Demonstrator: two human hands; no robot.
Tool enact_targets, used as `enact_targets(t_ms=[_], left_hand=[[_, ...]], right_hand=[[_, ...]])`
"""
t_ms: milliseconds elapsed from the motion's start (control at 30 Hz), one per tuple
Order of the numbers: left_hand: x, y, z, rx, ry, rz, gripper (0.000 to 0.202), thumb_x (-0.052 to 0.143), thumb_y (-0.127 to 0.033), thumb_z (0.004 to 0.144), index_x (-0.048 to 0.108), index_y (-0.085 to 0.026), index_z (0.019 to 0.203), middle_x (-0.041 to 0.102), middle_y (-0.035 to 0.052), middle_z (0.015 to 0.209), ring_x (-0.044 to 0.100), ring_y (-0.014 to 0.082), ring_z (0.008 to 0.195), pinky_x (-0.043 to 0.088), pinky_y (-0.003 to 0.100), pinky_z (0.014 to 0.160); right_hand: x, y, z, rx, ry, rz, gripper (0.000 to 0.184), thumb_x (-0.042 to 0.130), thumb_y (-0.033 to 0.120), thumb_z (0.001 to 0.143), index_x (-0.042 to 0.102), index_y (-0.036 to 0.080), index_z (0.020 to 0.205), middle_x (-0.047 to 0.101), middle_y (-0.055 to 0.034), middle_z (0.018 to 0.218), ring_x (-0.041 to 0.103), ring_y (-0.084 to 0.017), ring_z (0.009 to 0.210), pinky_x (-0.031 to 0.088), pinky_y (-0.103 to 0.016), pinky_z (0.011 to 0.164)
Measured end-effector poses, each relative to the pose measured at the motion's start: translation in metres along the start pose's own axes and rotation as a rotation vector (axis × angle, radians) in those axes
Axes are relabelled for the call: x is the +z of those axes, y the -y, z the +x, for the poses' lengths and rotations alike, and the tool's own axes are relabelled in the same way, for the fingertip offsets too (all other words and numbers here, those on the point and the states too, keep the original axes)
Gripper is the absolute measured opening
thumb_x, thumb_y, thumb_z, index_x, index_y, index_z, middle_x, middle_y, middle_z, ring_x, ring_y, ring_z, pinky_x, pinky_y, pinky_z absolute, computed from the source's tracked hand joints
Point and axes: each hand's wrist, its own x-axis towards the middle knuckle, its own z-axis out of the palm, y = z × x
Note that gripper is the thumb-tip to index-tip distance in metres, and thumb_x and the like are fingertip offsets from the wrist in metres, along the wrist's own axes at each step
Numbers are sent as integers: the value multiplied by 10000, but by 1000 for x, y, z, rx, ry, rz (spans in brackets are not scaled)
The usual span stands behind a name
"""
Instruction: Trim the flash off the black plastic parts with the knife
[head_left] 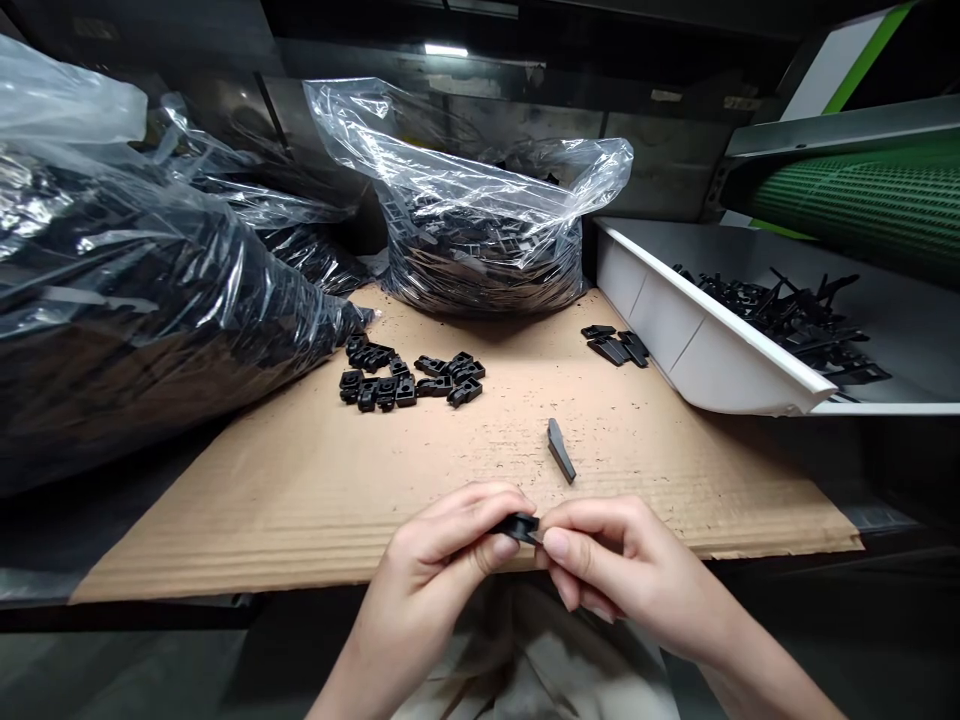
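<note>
Just over the front edge of the cardboard, my left hand point(461, 545) is closed around a small black plastic part point(519, 525). Thumb and forefinger of my right hand point(607, 555) pinch together at the right end of that part; whatever lies between those fingertips is mostly hidden. A slim dark grey plastic lever point(560, 452) lies alone on the cardboard beyond my right hand. Farther off to the left sit several small black clip-like pieces point(386, 392) in a loose cluster. To the right, several flat black pieces point(616, 346) rest beside the white tray.
A cardboard sheet point(465, 455) covers the work surface. Clear bags of black parts stand at the back point(480, 250) and left point(135, 300). The white tray point(675, 340) at right holds a heap of black parts point(802, 320), with a green mesh roll point(855, 200) above it.
</note>
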Motion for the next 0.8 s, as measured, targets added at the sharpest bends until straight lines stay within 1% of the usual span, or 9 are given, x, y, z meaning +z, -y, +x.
enact_targets(t_ms=[133,200,267,333,400,467,533,633,800], left_hand=[[1,-3,0,47,32,20,254,599,-125,766,698,-338,864,676,-70,942,604,113,916,447,132,804],[2,-3,1,53,15,51,273,596,-114,764,695,-346,870,671,-77,967,598,110,937,440,134,827],[3,-3,2,53,-7,78,275,598,-109,757,697,-339,872,671,-69,980,598,121,948,445,151,840],[3,-2,3,52,-19,98,255,604,-111,748,704,-314,862,680,-46,971,608,143,939,465,178,835],[4,-1,2,63,-38,121,245,593,-103,746,711,-289,852,690,-26,963,619,162,931,479,205,836],[5,2,-1,98,-69,153,270,575,-77,745,711,-279,862,695,-21,968,626,167,935,481,218,852],[7,5,-3,166,-108,191,325,560,-42,741,699,-287,903,695,-35,976,629,154,940,475,206,865],[9,9,-4,257,-127,244,390,551,-5,738,675,-299,961,690,-57,991,626,128,951,460,173,879],[9,11,-4,329,-99,292,422,543,32,733,661,-281,992,684,-51,1010,620,119,958,448,171,895]], right_hand=[[-9,-6,5,178,274,373,231,512,300,829,574,124,693,494,45,485,289,-15,338,208,-144,338],[-11,-5,5,255,413,419,228,536,302,814,596,112,703,511,38,496,294,-10,340,216,-138,345],[-11,-2,3,283,478,404,226,544,300,808,608,109,708,524,32,515,316,-8,352,232,-135,358],[-9,1,-1,233,381,372,231,533,312,814,605,117,714,533,29,526,327,-10,355,245,-137,364],[-5,2,-5,148,145,278,249,504,330,829,595,127,717,544,21,549,348,-22,369,267,-148,372],[0,0,-9,63,-117,92,271,473,331,845,582,139,688,538,12,564,388,-48,412,310,-171,405],[4,-3,-12,-3,-259,-98,297,450,319,856,558,153,634,521,10,559,412,-69,444,331,-189,427],[9,-6,-13,-62,-272,-235,296,427,281,865,535,166,615,511,12,550,411,-76,439,327,-188,408],[10,-7,-12,-87,-229,-295,277,410,216,869,524,167,622,494,26,550,420,-69,442,323,-175,402]])
